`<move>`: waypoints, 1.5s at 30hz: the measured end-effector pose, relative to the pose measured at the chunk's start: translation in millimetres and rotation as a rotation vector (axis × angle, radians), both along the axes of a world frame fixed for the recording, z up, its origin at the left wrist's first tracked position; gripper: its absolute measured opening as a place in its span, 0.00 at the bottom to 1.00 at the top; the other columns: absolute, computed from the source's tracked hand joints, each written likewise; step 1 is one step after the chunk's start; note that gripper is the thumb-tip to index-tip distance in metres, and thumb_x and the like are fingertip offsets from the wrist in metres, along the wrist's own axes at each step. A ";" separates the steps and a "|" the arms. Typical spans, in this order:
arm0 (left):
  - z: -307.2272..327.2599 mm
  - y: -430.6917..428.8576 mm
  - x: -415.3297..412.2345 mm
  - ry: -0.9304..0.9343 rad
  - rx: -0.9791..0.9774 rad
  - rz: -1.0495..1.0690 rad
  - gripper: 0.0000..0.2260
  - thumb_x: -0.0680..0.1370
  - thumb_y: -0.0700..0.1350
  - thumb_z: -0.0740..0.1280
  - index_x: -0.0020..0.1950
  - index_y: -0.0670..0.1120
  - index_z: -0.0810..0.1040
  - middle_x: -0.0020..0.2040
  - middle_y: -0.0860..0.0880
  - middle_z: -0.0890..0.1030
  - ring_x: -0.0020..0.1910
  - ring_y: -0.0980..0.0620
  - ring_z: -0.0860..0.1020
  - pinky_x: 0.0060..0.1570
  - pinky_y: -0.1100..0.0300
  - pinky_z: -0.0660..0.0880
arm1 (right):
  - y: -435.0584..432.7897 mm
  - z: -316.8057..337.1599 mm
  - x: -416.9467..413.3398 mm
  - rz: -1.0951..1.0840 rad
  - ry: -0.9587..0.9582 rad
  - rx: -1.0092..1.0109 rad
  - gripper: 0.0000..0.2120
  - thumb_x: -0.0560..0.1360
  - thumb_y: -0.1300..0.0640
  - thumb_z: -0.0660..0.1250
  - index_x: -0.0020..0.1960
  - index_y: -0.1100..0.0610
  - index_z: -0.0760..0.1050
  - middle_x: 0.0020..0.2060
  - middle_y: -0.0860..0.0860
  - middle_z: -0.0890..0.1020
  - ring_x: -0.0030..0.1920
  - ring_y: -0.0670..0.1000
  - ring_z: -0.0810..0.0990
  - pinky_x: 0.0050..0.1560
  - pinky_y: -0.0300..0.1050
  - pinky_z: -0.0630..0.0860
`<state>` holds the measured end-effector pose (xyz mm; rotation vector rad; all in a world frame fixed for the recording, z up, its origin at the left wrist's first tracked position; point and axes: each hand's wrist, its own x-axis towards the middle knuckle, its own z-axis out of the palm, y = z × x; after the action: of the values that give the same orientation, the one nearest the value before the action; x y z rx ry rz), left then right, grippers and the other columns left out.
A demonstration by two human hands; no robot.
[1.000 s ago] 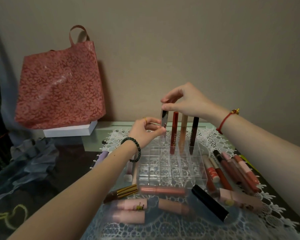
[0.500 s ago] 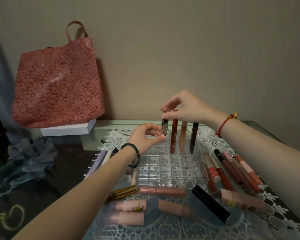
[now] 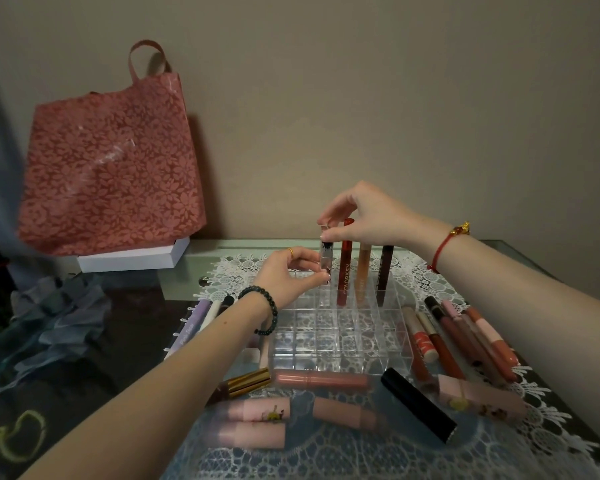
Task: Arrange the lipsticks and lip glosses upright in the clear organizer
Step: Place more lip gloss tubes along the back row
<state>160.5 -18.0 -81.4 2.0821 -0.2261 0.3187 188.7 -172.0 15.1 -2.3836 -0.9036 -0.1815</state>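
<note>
At the twelve o'clock edge of the clear organizer (image 3: 340, 337), in its far row, a silver-capped tube (image 3: 325, 252) stands nearly upright with its long axis vertical, its foot at or just inside a far-left compartment; how deep it sits is hard to tell through the plastic. The right hand (image 3: 364, 216) comes in from three o'clock and pinches the tube's cap from above between thumb and forefinger. The left hand (image 3: 288, 271), reaching from seven o'clock, pinches the tube low on its body, thumb and fingertips closed on it just above the rim. Both hands are on the tube, the left being the lower and nearer to the compartment mouth.

Just beside it, toward three o'clock, a red tube (image 3: 344, 265), an amber tube (image 3: 363, 271) and a dark tube (image 3: 384, 271) already stand upright in the same row. The next move likely turns on keeping the silver tube's axis plumb over its cell while pressing straight down. Many loose lipsticks (image 3: 323, 380) lie flat around the organizer, at three, six and nine o'clock.
</note>
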 end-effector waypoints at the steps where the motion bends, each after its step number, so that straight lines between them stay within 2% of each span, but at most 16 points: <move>1: 0.1 0.1 -0.3 -0.002 0.000 -0.001 0.10 0.68 0.49 0.73 0.42 0.57 0.74 0.38 0.60 0.80 0.45 0.66 0.76 0.45 0.71 0.68 | 0.3 0.1 -0.6 0.002 0.000 -0.003 0.08 0.67 0.56 0.74 0.46 0.52 0.80 0.36 0.41 0.79 0.39 0.37 0.77 0.39 0.25 0.70; 6: 0.4 1.6 -1.3 -0.009 -0.001 -0.012 0.10 0.68 0.49 0.73 0.43 0.58 0.74 0.41 0.60 0.81 0.48 0.63 0.77 0.49 0.66 0.69 | -1.5 1.7 -3.2 0.007 -0.006 -0.018 0.10 0.67 0.56 0.73 0.47 0.53 0.79 0.36 0.39 0.78 0.39 0.37 0.77 0.37 0.25 0.69; 9: 0.9 5.1 -1.9 -0.032 0.005 -0.008 0.10 0.68 0.50 0.73 0.44 0.60 0.74 0.45 0.60 0.80 0.51 0.61 0.77 0.55 0.60 0.71 | -5.9 4.4 -4.8 -0.005 -0.028 -0.021 0.11 0.67 0.55 0.73 0.49 0.55 0.80 0.37 0.43 0.79 0.39 0.38 0.76 0.36 0.21 0.69; 12: 1.7 11.7 -3.7 -0.057 0.007 0.001 0.11 0.69 0.50 0.72 0.48 0.58 0.75 0.49 0.57 0.80 0.54 0.57 0.76 0.58 0.58 0.72 | -10.9 8.6 -8.3 -0.016 -0.046 -0.020 0.12 0.67 0.55 0.73 0.50 0.55 0.80 0.39 0.46 0.80 0.40 0.39 0.76 0.37 0.19 0.68; 15: 1.8 18.2 -7.7 -0.069 0.009 0.022 0.12 0.69 0.50 0.71 0.52 0.55 0.76 0.51 0.55 0.79 0.55 0.56 0.76 0.59 0.58 0.71 | -16.2 12.2 -13.3 -0.023 -0.061 -0.026 0.13 0.68 0.54 0.73 0.51 0.54 0.79 0.43 0.47 0.80 0.44 0.42 0.76 0.42 0.27 0.71; 18: 2.7 23.0 -13.7 -0.075 0.022 0.034 0.13 0.70 0.50 0.71 0.52 0.55 0.75 0.51 0.57 0.79 0.55 0.57 0.75 0.58 0.60 0.70 | -22.8 15.8 -17.3 -0.051 -0.100 -0.015 0.16 0.68 0.52 0.72 0.55 0.51 0.77 0.51 0.48 0.79 0.51 0.46 0.75 0.46 0.35 0.70; 22: 4.6 29.8 -21.9 -0.092 0.034 0.046 0.13 0.70 0.50 0.70 0.53 0.56 0.74 0.51 0.57 0.78 0.54 0.57 0.75 0.54 0.65 0.68 | -35.9 22.4 -24.9 -0.080 -0.131 0.004 0.18 0.68 0.50 0.72 0.57 0.50 0.75 0.55 0.48 0.77 0.54 0.46 0.73 0.51 0.39 0.68; 24: 5.1 33.2 -26.6 -0.100 0.027 0.061 0.12 0.70 0.50 0.70 0.52 0.56 0.74 0.50 0.59 0.77 0.53 0.57 0.75 0.51 0.66 0.67 | -45.2 26.0 -29.5 -0.100 -0.145 0.023 0.18 0.68 0.49 0.71 0.57 0.50 0.75 0.55 0.48 0.77 0.54 0.46 0.74 0.50 0.38 0.68; 28: 0.7 39.8 -35.6 -0.119 0.040 0.103 0.13 0.70 0.50 0.71 0.53 0.56 0.74 0.51 0.57 0.77 0.54 0.57 0.74 0.53 0.62 0.67 | -67.9 28.0 -38.1 -0.141 -0.163 0.035 0.18 0.69 0.49 0.70 0.57 0.50 0.75 0.55 0.48 0.78 0.53 0.46 0.74 0.51 0.38 0.69; 34: -16.2 48.2 -49.6 -0.100 0.055 0.187 0.19 0.71 0.50 0.70 0.61 0.51 0.73 0.58 0.55 0.73 0.57 0.55 0.70 0.56 0.58 0.66 | -103.6 7.2 -46.1 -0.226 -0.130 0.025 0.17 0.69 0.49 0.70 0.56 0.50 0.75 0.53 0.48 0.78 0.52 0.46 0.74 0.50 0.38 0.68; 38: -28.6 49.7 -60.3 -0.043 0.013 0.194 0.22 0.71 0.50 0.69 0.64 0.52 0.70 0.61 0.57 0.71 0.59 0.55 0.69 0.60 0.56 0.67 | -126.2 -13.6 -47.0 -0.277 -0.080 0.010 0.17 0.69 0.49 0.70 0.57 0.51 0.75 0.53 0.48 0.78 0.51 0.46 0.74 0.50 0.39 0.69; 43: -40.1 48.3 -67.3 0.018 -0.055 0.145 0.22 0.73 0.48 0.67 0.66 0.49 0.67 0.64 0.50 0.72 0.61 0.54 0.69 0.59 0.59 0.66 | -147.5 -42.8 -45.6 -0.340 -0.012 0.006 0.16 0.69 0.50 0.70 0.56 0.53 0.76 0.51 0.50 0.79 0.51 0.48 0.76 0.53 0.45 0.73; 45: -43.4 45.9 -68.6 0.051 -0.123 0.129 0.23 0.73 0.47 0.66 0.67 0.49 0.66 0.63 0.49 0.73 0.61 0.55 0.70 0.55 0.63 0.68 | -153.4 -54.7 -43.9 -0.386 0.010 0.026 0.15 0.69 0.50 0.70 0.54 0.53 0.77 0.50 0.49 0.79 0.49 0.48 0.76 0.50 0.44 0.72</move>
<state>92.0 27.9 -124.8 1.9846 -0.0408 0.3476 144.7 -325.5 -39.7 -2.5101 -0.4252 -0.3264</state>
